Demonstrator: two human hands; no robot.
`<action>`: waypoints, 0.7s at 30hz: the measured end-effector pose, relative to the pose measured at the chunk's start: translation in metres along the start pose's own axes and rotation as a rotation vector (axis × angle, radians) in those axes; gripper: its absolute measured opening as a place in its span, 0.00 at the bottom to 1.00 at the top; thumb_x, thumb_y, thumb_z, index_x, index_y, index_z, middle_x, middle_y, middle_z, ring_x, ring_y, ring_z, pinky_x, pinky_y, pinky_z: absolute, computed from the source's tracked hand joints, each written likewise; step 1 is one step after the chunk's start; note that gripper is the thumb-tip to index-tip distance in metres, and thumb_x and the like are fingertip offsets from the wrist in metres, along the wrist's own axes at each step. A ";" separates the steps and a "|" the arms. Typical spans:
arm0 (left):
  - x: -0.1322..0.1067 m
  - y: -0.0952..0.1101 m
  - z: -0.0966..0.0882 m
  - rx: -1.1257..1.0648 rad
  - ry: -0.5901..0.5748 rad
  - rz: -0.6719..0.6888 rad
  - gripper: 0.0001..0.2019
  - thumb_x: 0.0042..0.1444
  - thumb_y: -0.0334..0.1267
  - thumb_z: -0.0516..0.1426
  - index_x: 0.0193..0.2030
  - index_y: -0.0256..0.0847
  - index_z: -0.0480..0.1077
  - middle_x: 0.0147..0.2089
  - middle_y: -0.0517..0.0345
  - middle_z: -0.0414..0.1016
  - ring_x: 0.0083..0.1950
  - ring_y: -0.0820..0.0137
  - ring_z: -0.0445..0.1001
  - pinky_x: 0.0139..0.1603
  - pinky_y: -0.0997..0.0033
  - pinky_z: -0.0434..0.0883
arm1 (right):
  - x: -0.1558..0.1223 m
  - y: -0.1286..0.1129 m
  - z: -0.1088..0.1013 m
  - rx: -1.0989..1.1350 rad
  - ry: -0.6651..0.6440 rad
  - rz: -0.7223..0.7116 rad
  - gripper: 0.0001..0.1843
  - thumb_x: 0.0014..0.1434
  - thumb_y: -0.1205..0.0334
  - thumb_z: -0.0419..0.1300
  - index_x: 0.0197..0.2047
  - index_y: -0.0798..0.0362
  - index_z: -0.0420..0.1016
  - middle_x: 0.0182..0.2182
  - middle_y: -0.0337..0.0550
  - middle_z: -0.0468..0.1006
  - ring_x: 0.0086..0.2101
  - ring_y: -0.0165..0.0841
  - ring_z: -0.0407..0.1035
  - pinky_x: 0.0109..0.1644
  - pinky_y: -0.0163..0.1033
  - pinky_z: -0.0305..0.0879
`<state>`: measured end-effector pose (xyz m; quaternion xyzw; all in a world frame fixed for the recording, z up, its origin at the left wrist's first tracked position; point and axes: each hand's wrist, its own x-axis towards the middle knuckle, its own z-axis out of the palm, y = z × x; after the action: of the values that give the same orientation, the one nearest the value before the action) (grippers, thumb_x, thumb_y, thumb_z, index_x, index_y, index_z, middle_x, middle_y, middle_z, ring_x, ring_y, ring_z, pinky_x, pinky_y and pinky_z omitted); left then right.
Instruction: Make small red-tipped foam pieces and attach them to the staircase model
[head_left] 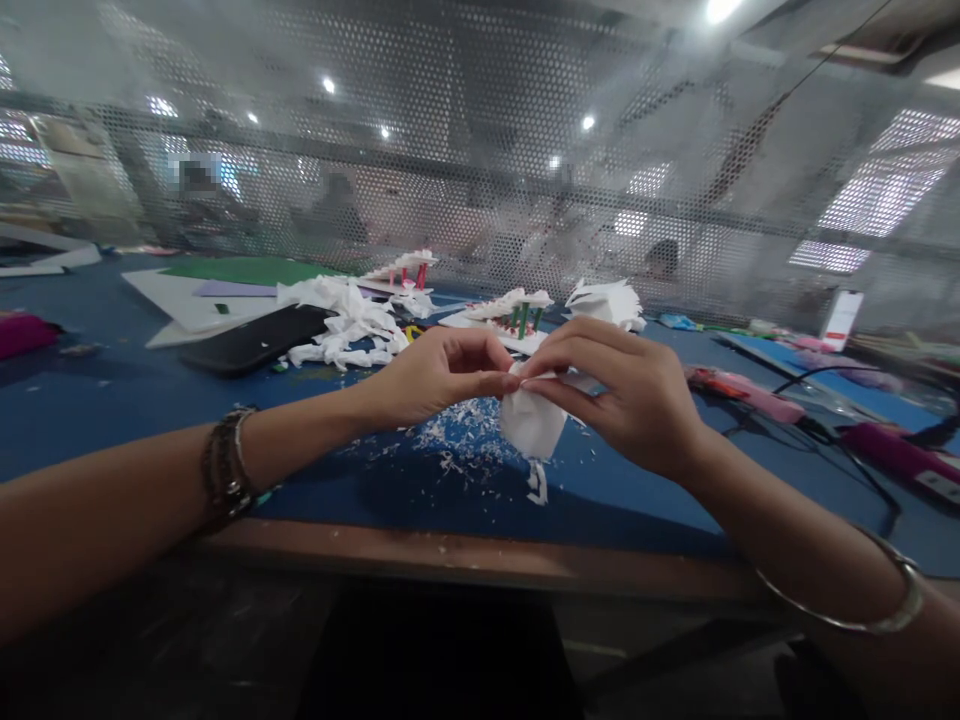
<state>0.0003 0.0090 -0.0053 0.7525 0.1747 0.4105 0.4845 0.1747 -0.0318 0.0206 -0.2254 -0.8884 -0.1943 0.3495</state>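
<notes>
My left hand (454, 372) and my right hand (619, 390) meet over the table, thumbs and forefingers pinched on the top edge of a crumpled white piece of paper (532, 425). The paper hangs below my fingertips, above a scatter of small white scraps (465, 440) on the blue tabletop. A narrow white strip (537, 485) shows just under it. Behind my hands stands a small white model (517, 310) with green and red posts. My fingers partly hide the paper's upper edge.
Torn white paper (349, 320) lies beside a black phone (255, 342) at left, with green and white sheets (255, 270) behind. More folded white paper (606, 302) stands beyond my right hand. Pink glue guns (750, 395) and cables lie at right. A perforated metal screen (450, 120) rises behind.
</notes>
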 end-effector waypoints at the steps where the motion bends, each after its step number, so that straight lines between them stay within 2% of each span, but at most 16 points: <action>1: 0.000 0.000 0.000 0.020 -0.007 0.016 0.03 0.44 0.31 0.58 0.24 0.35 0.67 0.24 0.64 0.66 0.27 0.81 0.66 0.29 0.82 0.64 | 0.000 0.001 0.000 0.002 -0.008 0.017 0.02 0.53 0.66 0.57 0.30 0.55 0.69 0.27 0.40 0.71 0.30 0.26 0.65 0.34 0.32 0.62; 7: -0.002 -0.001 0.000 0.153 0.000 0.111 0.02 0.46 0.31 0.57 0.26 0.35 0.67 0.26 0.62 0.67 0.28 0.79 0.66 0.30 0.80 0.66 | 0.001 0.004 0.000 0.077 -0.047 0.058 0.02 0.53 0.66 0.55 0.29 0.54 0.66 0.31 0.42 0.71 0.34 0.27 0.66 0.38 0.35 0.62; 12: -0.004 -0.001 0.001 0.330 0.055 0.221 0.03 0.48 0.33 0.57 0.28 0.36 0.68 0.29 0.59 0.69 0.31 0.76 0.68 0.32 0.78 0.67 | 0.001 0.001 0.000 0.140 -0.019 0.130 0.04 0.51 0.68 0.57 0.26 0.55 0.66 0.26 0.40 0.71 0.28 0.25 0.66 0.33 0.33 0.62; 16: -0.006 0.001 0.004 0.456 0.132 0.315 0.04 0.49 0.36 0.56 0.29 0.37 0.68 0.30 0.57 0.71 0.31 0.75 0.69 0.32 0.77 0.67 | 0.003 -0.001 0.000 0.165 0.022 0.163 0.05 0.50 0.69 0.57 0.25 0.55 0.66 0.26 0.39 0.71 0.27 0.25 0.65 0.30 0.32 0.62; 21: -0.010 0.004 0.009 0.632 0.193 0.421 0.06 0.46 0.38 0.59 0.30 0.39 0.68 0.29 0.59 0.72 0.32 0.74 0.69 0.36 0.75 0.67 | 0.002 -0.003 0.003 0.171 0.069 0.205 0.06 0.50 0.70 0.57 0.23 0.54 0.64 0.26 0.39 0.71 0.28 0.25 0.65 0.29 0.32 0.63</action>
<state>0.0013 -0.0049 -0.0080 0.8419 0.1793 0.4957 0.1153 0.1701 -0.0327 0.0198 -0.2775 -0.8616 -0.0889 0.4156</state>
